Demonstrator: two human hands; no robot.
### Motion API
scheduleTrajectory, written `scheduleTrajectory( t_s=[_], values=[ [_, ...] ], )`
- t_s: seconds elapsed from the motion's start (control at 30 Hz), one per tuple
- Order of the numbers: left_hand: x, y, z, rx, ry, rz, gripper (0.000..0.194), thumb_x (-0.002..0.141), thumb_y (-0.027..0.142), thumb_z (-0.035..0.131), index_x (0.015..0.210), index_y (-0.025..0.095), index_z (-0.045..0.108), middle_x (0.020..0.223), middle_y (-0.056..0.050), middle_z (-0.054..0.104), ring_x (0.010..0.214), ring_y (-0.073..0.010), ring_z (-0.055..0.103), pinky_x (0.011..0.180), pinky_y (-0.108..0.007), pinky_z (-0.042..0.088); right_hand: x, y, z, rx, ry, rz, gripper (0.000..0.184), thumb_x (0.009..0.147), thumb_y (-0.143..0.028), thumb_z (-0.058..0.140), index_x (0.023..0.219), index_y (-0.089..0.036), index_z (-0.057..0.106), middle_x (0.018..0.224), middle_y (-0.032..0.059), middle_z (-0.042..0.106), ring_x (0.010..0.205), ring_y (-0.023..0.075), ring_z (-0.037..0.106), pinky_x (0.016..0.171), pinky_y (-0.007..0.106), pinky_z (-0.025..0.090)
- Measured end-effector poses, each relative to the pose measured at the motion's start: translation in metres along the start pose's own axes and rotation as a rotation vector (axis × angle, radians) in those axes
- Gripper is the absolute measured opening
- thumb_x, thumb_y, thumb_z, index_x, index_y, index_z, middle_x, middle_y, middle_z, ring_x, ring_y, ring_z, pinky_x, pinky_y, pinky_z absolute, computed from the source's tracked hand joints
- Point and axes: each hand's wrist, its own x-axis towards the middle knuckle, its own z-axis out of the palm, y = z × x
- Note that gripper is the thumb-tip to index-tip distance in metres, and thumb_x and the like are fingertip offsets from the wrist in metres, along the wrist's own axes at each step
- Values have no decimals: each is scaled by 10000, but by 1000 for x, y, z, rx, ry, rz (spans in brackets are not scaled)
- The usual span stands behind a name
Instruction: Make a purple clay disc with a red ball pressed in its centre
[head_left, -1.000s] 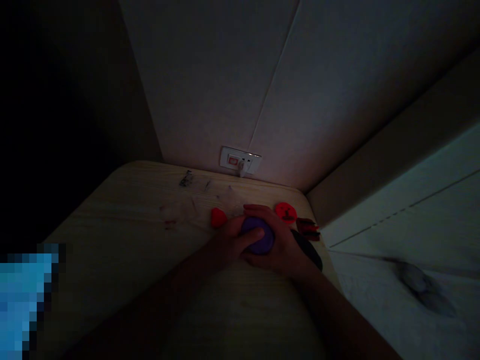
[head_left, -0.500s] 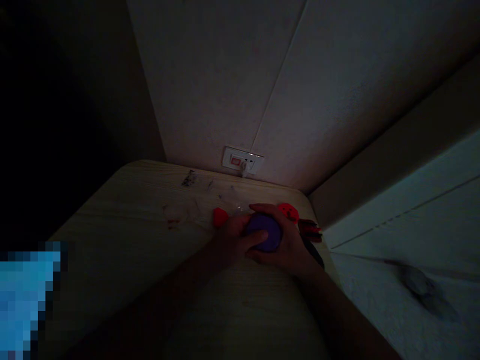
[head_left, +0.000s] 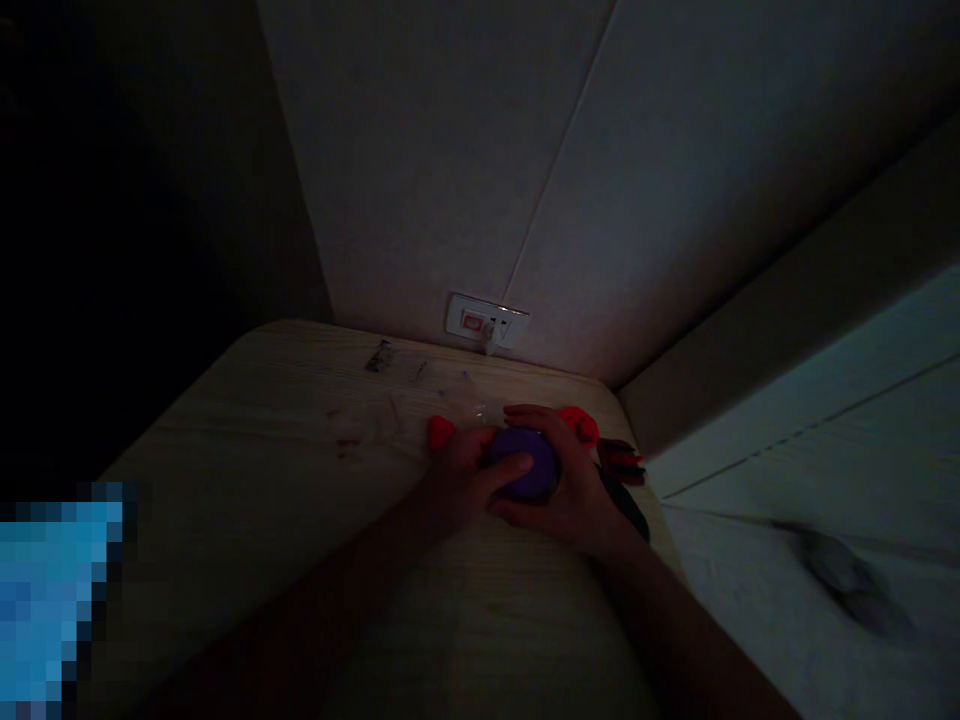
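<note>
Left hand and right hand cup inward, left thumb outstretched

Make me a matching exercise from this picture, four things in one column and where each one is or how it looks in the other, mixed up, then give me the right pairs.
Things:
1. Purple round piece
2. Red lump
3. Wall socket
4. Red disc with dark marks

Places and states:
A. Just beyond the right hand
B. White, with a plug in it
C. Just beyond the left hand
D. Held between the two hands

Right pairs: 1-D, 2-C, 3-B, 4-A
</note>
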Motion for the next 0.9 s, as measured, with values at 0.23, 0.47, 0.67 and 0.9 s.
scheduleTrajectory(
  t_s=[0.23,0.47,0.67,0.9],
  values=[
    [-1,0,-4,72,-41,-60,445,618,383,846,954,118,723,853,-67,712,771,-216,654,687,-318,516,1,-1,-4,95,-151,6,720,655,-310,956,1283,-285,604,1325,80,635,1218,284,630,1052,444,522],
    [-2,1,1,-8,-30,-3,367,745,469,788,893,138,732,786,-24,693,729,-166,622,697,-278,493,-3,-3,7,-35,100,42,630,682,-256,887,1235,-263,587,1211,81,666,1082,270,675,916,405,579],
    [-1,0,0,-5,-48,25,347,764,468,775,851,137,720,728,-6,658,664,-148,586,613,-251,459,0,-3,-1,-27,-22,-40,766,654,-353,955,1315,-276,578,1330,104,629,1239,300,619,1058,457,530],
    [-3,-1,0,14,-63,64,369,814,490,737,915,135,732,795,-20,681,731,-165,613,684,-269,489,-3,-2,5,54,44,41,659,683,-281,913,1259,-267,594,1298,91,669,1166,281,672,970,407,574]
  ],
)
